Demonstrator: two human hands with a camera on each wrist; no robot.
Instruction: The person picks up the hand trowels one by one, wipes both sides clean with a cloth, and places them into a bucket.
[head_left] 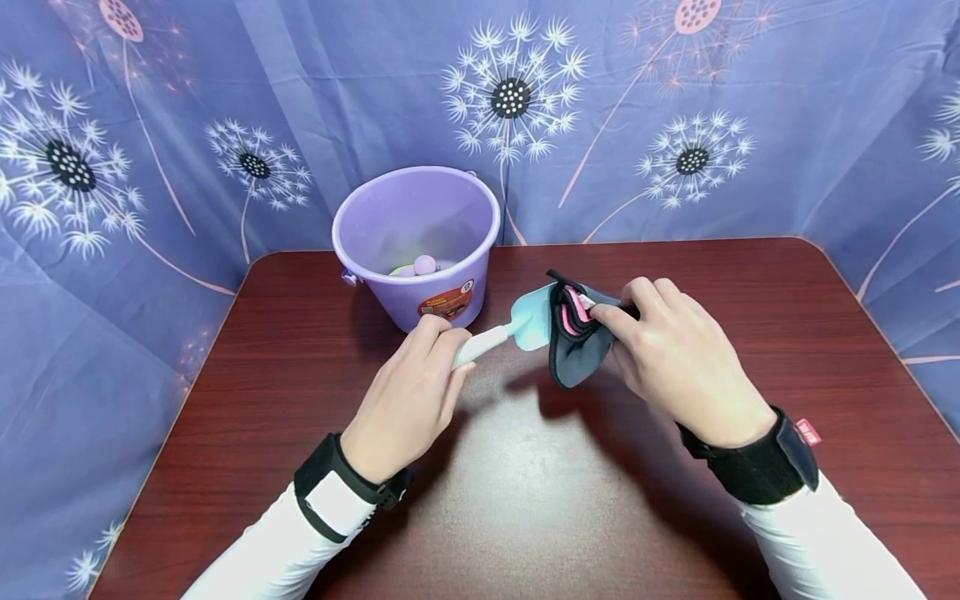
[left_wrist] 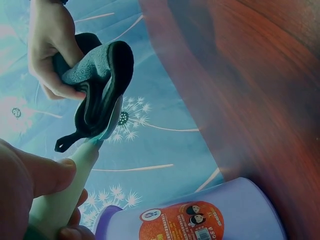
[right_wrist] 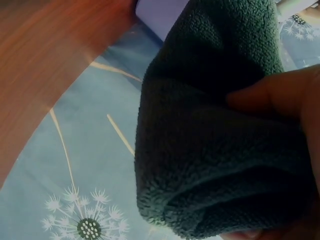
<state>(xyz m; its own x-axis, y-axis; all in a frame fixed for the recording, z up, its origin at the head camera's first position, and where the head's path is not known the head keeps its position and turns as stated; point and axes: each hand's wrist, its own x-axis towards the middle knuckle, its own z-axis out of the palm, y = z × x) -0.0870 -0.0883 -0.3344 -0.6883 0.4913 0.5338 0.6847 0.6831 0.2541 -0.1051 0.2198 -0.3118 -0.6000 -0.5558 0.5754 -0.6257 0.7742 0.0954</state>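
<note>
My left hand (head_left: 408, 392) grips the white handle of a small toy shovel (head_left: 532, 319) with a light blue blade, held above the table. In the left wrist view the thumb lies along the pale handle (left_wrist: 65, 200). My right hand (head_left: 671, 354) pinches a folded dark grey cloth (head_left: 581, 362) with black edging and pink inner folds. The cloth lies against the shovel's blade and covers part of it. A small black loop sticks out from the cloth. Up close in the right wrist view, the fuzzy cloth (right_wrist: 200, 150) fills much of the picture, fingers pressed into its fold.
A purple bucket (head_left: 416, 217) with an orange label stands at the back of the dark red wooden table (head_left: 262, 358), just beyond my left hand. Inside it lie a light purple piece and something green. A blue dandelion-print curtain (head_left: 360, 83) hangs behind the table.
</note>
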